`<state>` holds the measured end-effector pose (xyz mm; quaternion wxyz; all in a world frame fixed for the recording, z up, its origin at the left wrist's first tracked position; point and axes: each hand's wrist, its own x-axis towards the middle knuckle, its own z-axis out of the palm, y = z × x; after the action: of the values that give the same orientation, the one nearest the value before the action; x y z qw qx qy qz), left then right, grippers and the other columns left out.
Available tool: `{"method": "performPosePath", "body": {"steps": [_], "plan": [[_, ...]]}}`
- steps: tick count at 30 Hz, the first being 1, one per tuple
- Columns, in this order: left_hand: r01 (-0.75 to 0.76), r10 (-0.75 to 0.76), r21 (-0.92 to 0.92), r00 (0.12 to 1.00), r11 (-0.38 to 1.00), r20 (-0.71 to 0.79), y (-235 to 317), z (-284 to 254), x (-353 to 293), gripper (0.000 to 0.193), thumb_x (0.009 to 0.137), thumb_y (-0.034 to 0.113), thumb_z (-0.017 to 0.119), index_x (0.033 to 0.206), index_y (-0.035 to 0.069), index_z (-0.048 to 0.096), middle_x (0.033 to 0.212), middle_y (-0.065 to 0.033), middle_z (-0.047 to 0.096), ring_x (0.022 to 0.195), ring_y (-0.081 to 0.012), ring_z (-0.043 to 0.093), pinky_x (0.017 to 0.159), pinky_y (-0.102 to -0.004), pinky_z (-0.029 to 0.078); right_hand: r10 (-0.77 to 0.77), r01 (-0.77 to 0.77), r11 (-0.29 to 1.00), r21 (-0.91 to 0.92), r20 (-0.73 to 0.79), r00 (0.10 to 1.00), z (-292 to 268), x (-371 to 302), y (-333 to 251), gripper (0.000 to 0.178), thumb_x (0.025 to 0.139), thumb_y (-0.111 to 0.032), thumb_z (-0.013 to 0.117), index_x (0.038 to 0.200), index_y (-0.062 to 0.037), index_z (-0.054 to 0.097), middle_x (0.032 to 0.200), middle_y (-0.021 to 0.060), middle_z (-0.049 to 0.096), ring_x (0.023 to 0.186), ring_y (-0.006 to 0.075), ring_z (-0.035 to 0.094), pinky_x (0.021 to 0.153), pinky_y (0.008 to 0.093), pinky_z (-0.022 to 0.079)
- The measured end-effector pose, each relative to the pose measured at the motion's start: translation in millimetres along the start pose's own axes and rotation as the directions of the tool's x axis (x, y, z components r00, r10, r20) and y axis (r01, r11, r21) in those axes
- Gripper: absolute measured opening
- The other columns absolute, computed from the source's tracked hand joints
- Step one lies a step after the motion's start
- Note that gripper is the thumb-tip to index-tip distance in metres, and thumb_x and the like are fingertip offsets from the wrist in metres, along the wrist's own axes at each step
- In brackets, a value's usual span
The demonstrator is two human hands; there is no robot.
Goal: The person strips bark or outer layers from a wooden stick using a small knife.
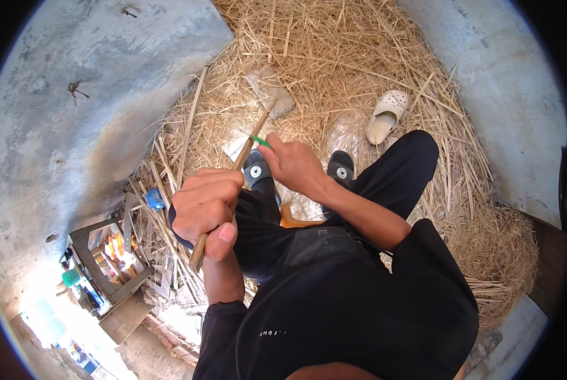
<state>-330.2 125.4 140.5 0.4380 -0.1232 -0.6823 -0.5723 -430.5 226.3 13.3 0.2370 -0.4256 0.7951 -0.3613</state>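
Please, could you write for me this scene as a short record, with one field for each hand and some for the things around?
Left hand: closed around a stick
Right hand: holding a small green object, kind unclear
Stick: slanted, far end ahead and rightward
Floor: loose dry straw
Feet: dark sandals
Unworn: pale clog, ahead and right of the feet

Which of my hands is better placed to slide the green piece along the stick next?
Probably your right hand: it holds the green piece at or close to the wooden stick. Your left hand is wrapped around the stick, nearer you.
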Motion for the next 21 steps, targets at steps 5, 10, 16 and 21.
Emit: {"method": "performPosePath", "body": {"steps": [5, 10, 16, 21], "plan": [[-0.007, 0.015, -0.073, 0.994, 0.997, 0.107, 3.5, 3.4, -1.2, 0.038, 0.075, 0.018, 0.055, 0.051, 0.006, 0.027, 0.044, -0.0004, 0.024, 0.034, -0.0126, 0.018, 0.036, -0.0278, 0.013, 0.130, -0.102, 0.966, -0.236, 0.105, 0.986, 24.2, 14.1, 70.8, 0.036, 0.100, -0.035, 0.042, 0.101, -0.0025, 0.057, 0.072, 0.0268, 0.062, 0.070, 0.0456, 0.063, 0.063, 0.0545, 0.050], [-0.009, 0.018, -0.058, 0.986, 0.998, 0.166, -8.1, 7.0, 7.9, 0.039, 0.080, 0.022, 0.054, 0.052, 0.005, 0.032, 0.045, -0.0019, 0.030, 0.036, -0.0146, 0.024, 0.037, -0.0298, 0.017, 0.223, -0.197, 0.932, -0.304, 0.054, 0.973, 62.8, 6.6, 188.4, 0.037, 0.100, -0.034, 0.041, 0.103, -0.0018, 0.059, 0.080, 0.0285, 0.064, 0.078, 0.0435, 0.064, 0.069, 0.0535, 0.050], [0.167, -0.162, 0.044, 0.981, 0.985, -0.111, 5.8, -15.0, 1.1, 0.053, 0.090, 0.037, 0.054, 0.054, 0.004, 0.033, 0.049, -0.0049, 0.034, 0.040, -0.0170, 0.033, 0.040, -0.0294, 0.023, 0.053, -0.045, 0.992, 0.119, -0.067, 0.996, -2.6, 12.0, 34.4, 0.033, 0.099, -0.034, 0.044, 0.097, -0.0036, 0.054, 0.060, 0.0219, 0.060, 0.056, 0.0446, 0.058, 0.055, 0.0523, 0.046], [0.075, -0.042, -0.177, 0.983, 0.981, 0.180, 1.7, -6.4, -3.2, 0.044, 0.081, 0.023, 0.054, 0.051, 0.006, 0.027, 0.044, -0.0010, 0.026, 0.032, -0.0147, 0.024, 0.033, -0.0282, 0.019, -0.016, 0.021, 0.994, -0.103, 0.047, 0.999, 4.9, 8.0, 25.0, 0.032, 0.099, -0.035, 0.045, 0.097, -0.0037, 0.055, 0.060, 0.0205, 0.061, 0.057, 0.0441, 0.060, 0.056, 0.0503, 0.049]]}}
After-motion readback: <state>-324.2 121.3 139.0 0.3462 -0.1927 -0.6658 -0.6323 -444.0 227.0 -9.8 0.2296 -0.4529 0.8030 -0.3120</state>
